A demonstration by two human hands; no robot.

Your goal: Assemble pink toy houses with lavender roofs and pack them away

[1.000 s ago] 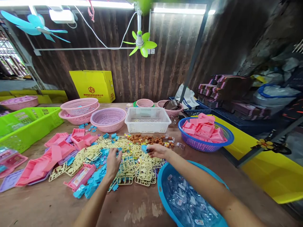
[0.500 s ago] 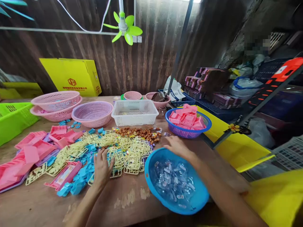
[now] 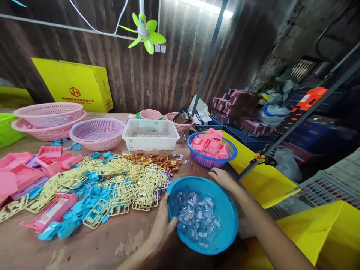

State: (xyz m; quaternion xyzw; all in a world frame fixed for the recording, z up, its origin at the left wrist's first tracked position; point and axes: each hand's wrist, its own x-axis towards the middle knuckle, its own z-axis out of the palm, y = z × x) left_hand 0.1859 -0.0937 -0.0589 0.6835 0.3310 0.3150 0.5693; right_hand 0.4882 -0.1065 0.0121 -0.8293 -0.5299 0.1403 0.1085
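Observation:
A round blue basin [image 3: 232, 215], holding many small clear plastic pieces [image 3: 197, 213], sits at the front edge of the table. My left hand [image 3: 162, 224] is at its left rim, the thumb over the edge and the fingers along the outer wall. Past the basin's right rim, my right hand [image 3: 225, 180] has its fingers stretched out, with nothing seen in them. Whether it touches the basin I cannot tell. Just beyond those fingers stands a blue-purple basket [image 3: 209, 161] heaped with pink plastic parts [image 3: 210, 144].
Cream part frames [image 3: 146, 191], blue pieces [image 3: 84, 206], brown pieces [image 3: 157, 159] and pink trays [image 3: 26, 176] cover the table's left and middle. Behind are a white basket [image 3: 150, 142] and pink baskets [image 3: 97, 144]. A slanted metal pole [image 3: 284, 131] rises on the right.
My left hand has left the cream frames and moved right to the basin's rim. My right hand has shifted slightly right. The view has turned a little to the right.

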